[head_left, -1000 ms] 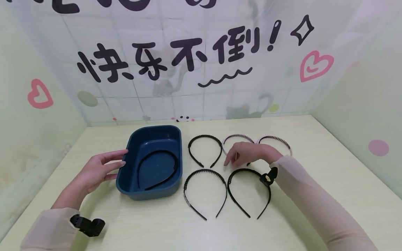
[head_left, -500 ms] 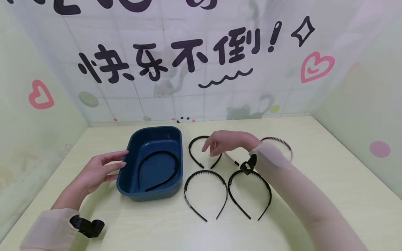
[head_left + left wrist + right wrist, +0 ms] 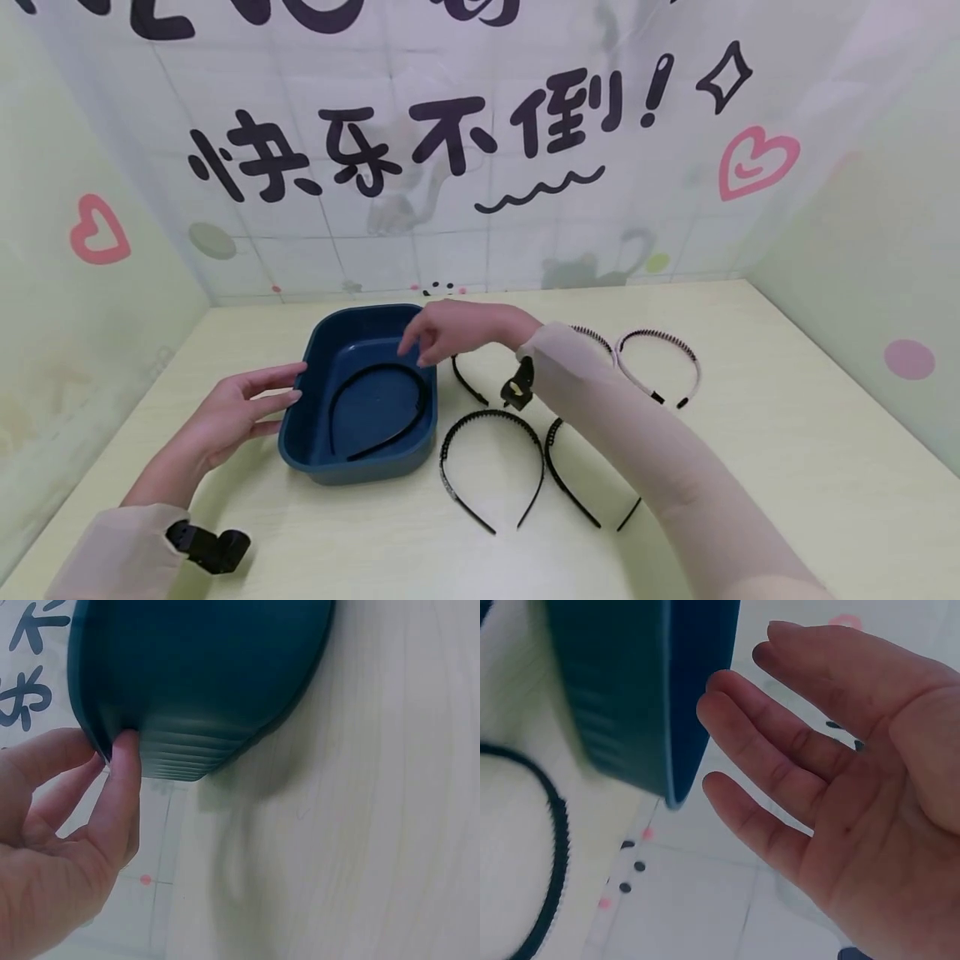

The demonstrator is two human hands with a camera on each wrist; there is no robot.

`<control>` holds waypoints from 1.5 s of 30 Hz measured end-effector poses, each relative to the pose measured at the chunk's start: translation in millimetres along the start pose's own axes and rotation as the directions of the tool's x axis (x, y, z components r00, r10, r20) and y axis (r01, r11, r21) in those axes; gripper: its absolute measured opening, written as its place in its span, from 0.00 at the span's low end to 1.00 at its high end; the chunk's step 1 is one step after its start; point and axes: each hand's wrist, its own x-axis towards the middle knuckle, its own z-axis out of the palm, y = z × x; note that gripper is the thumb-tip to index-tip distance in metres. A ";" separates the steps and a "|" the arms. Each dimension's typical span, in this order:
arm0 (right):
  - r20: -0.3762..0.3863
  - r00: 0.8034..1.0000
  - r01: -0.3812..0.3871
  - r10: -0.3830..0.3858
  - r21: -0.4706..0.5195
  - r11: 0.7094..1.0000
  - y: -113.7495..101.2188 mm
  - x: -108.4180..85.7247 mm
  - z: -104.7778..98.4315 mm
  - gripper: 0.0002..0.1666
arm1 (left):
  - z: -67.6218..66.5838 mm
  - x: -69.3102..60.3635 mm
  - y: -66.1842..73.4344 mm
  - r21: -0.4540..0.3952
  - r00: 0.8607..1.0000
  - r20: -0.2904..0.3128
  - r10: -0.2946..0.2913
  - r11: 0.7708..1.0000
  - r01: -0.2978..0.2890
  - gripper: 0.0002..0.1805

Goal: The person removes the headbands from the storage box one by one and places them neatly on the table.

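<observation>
A deep blue plastic bin [image 3: 360, 473] stands left of centre, with one black headband [image 3: 379, 366] lying inside. My left hand [image 3: 236, 408] pinches the bin's left rim; the left wrist view shows fingers on both sides of its edge. My right hand [image 3: 455, 327] hangs over the bin's far right rim, its fingers loosely bent and holding nothing, as the right wrist view confirms. Beneath the right wrist is a black headband [image 3: 468, 385], partly hidden. Nearer lie a black headband with a silvery side [image 3: 446, 475] and another black headband [image 3: 573, 492], partly covered by the sleeve.
Two pinkish toothed headbands lie at the back right: one headband [image 3: 596, 335] half behind the sleeve, the other headband [image 3: 699, 367] fully visible. A printed white backdrop [image 3: 450, 242] closes off the back of the pale wooden table [image 3: 795, 433], and side panels flank it.
My right hand has swept left, from above the pinkish headbands, across the rear black headband, to the bin's right rim. My left hand keeps its place on the bin. The headbands have not moved.
</observation>
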 end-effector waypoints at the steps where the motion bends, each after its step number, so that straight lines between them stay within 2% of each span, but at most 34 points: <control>1: -0.001 1.000 0.011 -0.011 -0.001 1.000 -2.6 5.1 -0.7 0.18 | -0.4 -0.4 0.0 0.001 1.000 -0.002 -0.001 1.000 0.001 0.32; 6: 0.020 0.999 0.033 -0.033 -0.013 0.999 -15.7 28.8 -5.8 0.18 | -2.4 -2.2 0.6 0.007 1.000 -0.007 -0.008 1.000 0.009 0.33; 11: 0.027 1.000 0.005 -0.004 -0.047 0.999 -26.7 51.7 -10.3 0.19 | -4.3 -4.0 0.5 0.005 1.000 -0.006 -0.011 1.000 0.011 0.33; 18: 0.037 0.999 -0.012 0.012 -0.005 1.000 -31.5 81.6 -4.5 0.20 | -5.2 -6.9 -2.0 0.014 1.000 -0.008 -0.021 1.000 0.021 0.33; 27: 0.033 0.998 -0.049 0.046 0.073 0.996 -24.3 104.3 7.3 0.19 | -6.0 -6.7 -0.7 0.011 1.000 -0.006 -0.014 1.000 0.014 0.34; 34: 0.010 0.990 -0.141 0.140 0.107 0.984 -13.5 116.8 15.7 0.19 | -5.5 -5.7 2.8 0.029 1.000 -0.014 -0.013 1.000 0.013 0.34; 45: -0.018 0.970 -0.239 0.242 0.085 0.967 5.6 130.1 25.4 0.18 | -1.2 -0.6 5.1 0.013 1.000 0.008 -0.001 1.000 0.001 0.33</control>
